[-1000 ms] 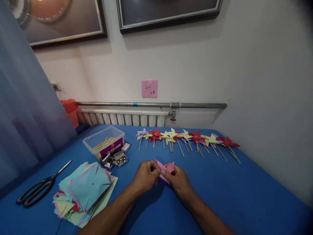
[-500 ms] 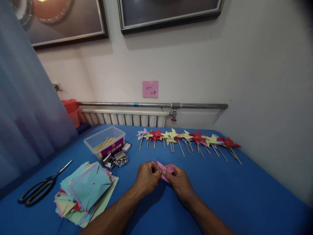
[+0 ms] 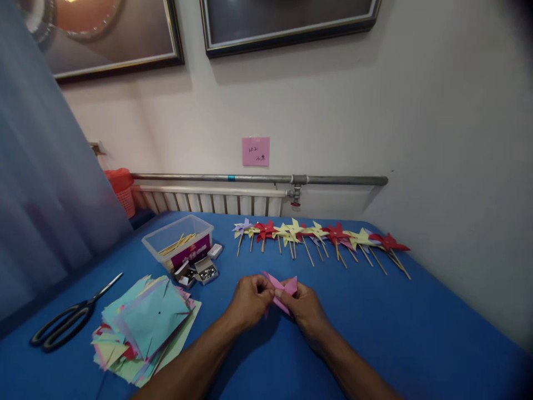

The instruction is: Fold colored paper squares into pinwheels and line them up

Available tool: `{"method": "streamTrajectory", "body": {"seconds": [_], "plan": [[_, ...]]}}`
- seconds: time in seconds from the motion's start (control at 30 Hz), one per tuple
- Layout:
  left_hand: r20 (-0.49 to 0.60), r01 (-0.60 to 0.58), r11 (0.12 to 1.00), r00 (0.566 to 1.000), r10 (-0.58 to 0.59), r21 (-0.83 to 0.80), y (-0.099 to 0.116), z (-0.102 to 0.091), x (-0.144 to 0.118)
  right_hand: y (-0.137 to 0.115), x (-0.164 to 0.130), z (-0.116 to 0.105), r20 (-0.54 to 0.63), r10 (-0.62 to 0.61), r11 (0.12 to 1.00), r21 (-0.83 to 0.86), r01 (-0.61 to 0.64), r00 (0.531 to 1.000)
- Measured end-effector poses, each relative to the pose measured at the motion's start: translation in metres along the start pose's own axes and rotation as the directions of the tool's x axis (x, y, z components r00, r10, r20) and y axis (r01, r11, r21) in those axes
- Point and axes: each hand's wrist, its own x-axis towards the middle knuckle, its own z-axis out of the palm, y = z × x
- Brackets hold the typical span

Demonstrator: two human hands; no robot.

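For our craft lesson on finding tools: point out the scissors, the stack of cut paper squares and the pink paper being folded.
scissors (image 3: pixel 69 320), head view, on the black handles.
stack of cut paper squares (image 3: pixel 145 325), head view, top light-blue sheet.
pink paper (image 3: pixel 287 286), head view, upper flap between the hands.

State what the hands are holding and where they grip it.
Both the left hand and right hand pinch a folded pink paper piece at its middle, between fingertips.

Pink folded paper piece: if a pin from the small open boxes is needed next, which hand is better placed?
Left, probably. The left hand grips the pink folded paper piece on the side nearer the small open pin boxes; the right hand is farther away.
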Motion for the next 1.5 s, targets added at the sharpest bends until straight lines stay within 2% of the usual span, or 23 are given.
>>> {"method": "streamTrajectory", "body": {"seconds": [0.2,0.33,0.4,0.47,0.53,0.6,0.7,0.77,0.93,1.2,1.5], "plan": [[-0.011,0.006,0.997,1.000,-0.005,0.081,-0.001,0.002,-0.001,-0.007,-0.003,0.000,-0.025,-0.031,0.993,-0.113,0.028,0.999],[-0.076,0.043,0.994,0.996,-0.036,0.104,0.000,0.001,0.000,-0.011,-0.006,0.000,-0.023,-0.042,0.989,-0.141,0.039,0.999],[-0.149,0.075,0.994,0.987,-0.063,0.076,0.000,0.000,0.002,-0.012,-0.008,0.001,-0.024,-0.045,0.990,-0.136,0.042,0.999],[-0.192,0.112,0.993,0.975,-0.116,-0.030,0.000,0.000,0.004,-0.014,-0.009,0.001,-0.023,-0.050,0.992,-0.113,0.047,0.998],[-0.159,0.152,0.971,0.970,-0.182,-0.186,0.001,0.001,0.006,-0.015,-0.010,0.002,-0.008,-0.049,0.996,-0.079,0.049,0.999],[-0.072,0.195,0.935,0.972,-0.226,-0.297,0.002,0.001,0.007,-0.015,-0.010,0.004,0.016,-0.044,0.998,-0.041,0.045,0.999],[0.024,0.206,0.908,0.977,-0.212,-0.364,0.004,0.000,0.006,-0.016,-0.011,0.005,0.039,-0.043,0.999,-0.015,0.044,0.998],[0.036,0.193,0.901,0.980,-0.194,-0.389,0.006,-0.002,0.005,-0.018,-0.012,0.005,0.038,-0.043,0.999,-0.018,0.044,0.998],[0.027,0.196,0.882,0.979,-0.204,-0.429,0.010,-0.004,0.003,-0.018,-0.013,0.004,0.055,-0.039,0.999,0.018,0.039,0.998],[0.060,0.194,0.877,0.981,-0.187,-0.441,0.014,-0.005,0.002,-0.011,-0.008,0.003,0.059,-0.033,0.999,-0.035,0.035,0.998],[0.065,0.218,0.889,0.976,-0.210,-0.403,0.002,-0.004,0.008,-0.012,-0.010,0.004,0.089,-0.039,0.999,-0.031,0.042,0.995]]}}
